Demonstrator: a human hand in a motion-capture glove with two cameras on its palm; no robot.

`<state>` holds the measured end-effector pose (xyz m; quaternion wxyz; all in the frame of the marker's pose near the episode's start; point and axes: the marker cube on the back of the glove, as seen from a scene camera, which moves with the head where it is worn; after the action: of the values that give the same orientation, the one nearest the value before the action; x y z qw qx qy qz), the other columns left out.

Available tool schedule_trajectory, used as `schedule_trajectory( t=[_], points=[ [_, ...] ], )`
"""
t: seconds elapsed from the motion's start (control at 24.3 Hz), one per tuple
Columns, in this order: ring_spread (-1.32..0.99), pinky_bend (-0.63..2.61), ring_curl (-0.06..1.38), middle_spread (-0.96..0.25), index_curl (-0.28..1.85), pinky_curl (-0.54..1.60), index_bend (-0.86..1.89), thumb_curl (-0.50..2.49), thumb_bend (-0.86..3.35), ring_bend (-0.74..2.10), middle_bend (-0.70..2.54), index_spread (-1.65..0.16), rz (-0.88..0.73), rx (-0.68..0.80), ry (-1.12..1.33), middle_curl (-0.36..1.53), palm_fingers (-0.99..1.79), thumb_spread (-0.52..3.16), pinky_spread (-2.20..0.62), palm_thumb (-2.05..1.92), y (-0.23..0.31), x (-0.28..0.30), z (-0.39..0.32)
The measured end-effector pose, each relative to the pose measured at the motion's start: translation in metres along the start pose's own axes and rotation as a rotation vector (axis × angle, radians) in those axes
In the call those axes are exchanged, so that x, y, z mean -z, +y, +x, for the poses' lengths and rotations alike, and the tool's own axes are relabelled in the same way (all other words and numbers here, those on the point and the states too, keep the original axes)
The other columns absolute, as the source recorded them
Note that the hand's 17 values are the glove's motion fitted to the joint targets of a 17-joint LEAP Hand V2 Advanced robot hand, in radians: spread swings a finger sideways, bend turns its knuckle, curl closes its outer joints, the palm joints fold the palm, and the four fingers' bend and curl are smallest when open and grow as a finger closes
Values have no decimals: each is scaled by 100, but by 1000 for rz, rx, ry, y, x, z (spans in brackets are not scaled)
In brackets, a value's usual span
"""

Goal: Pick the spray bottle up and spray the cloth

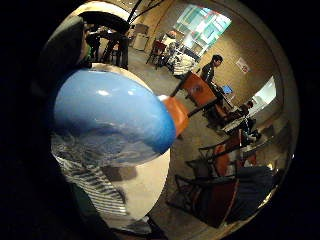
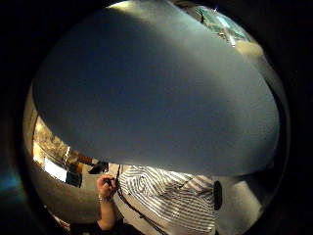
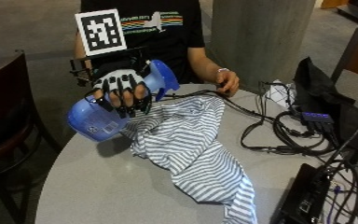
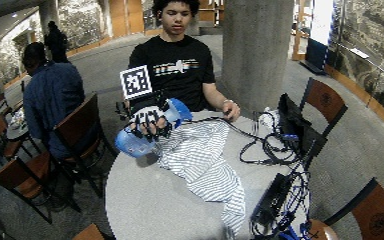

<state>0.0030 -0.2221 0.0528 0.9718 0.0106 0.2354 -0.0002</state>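
One blue spray bottle (image 3: 101, 116) hangs in the air at about 10 o'clock over the round grey table (image 3: 104, 186), tipped on its side, its fat base out past the table's rim and its darker blue spray head (image 3: 163, 77) pointing up toward 12 o'clock. The gloved right hand (image 3: 122, 88) is wrapped round the bottle's neck and shoulder, its fingers (image 3: 129, 100) curled down over the body. Just beside and below the bottle, a grey-and-white striped cloth (image 3: 191, 144) lies crumpled on the table; its bunched upper edge sits near the bottle and it trails across the middle toward 5 o'clock, where a corner reaches the near rim. I cannot tell whether bottle and cloth touch. From the thumb side palm view the bottle's pale body (image 2: 156, 93) fills most of the frame, with the striped cloth (image 2: 171, 196) under it; the little finger side palm view shows the rounded blue base (image 1: 107, 117) close to the palm. Black cables (image 3: 272, 130) loop over the table at 3 o'clock, beside dark electronic boxes (image 3: 319, 119). Farthest back, at 12 o'clock, the person's bare left hand (image 3: 227, 81) rests at the table's far rim, holding a cable
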Motion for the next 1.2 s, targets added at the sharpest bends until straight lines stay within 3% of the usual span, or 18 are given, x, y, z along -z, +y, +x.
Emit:
schedule_trajectory(
  t=[1.2],
  points=[
    [-17,19,50,-10,62,48,35,75,-3,58,55,-15,-5,84,111,53,126,32,-13,102,4,-2,-13]
  ],
)
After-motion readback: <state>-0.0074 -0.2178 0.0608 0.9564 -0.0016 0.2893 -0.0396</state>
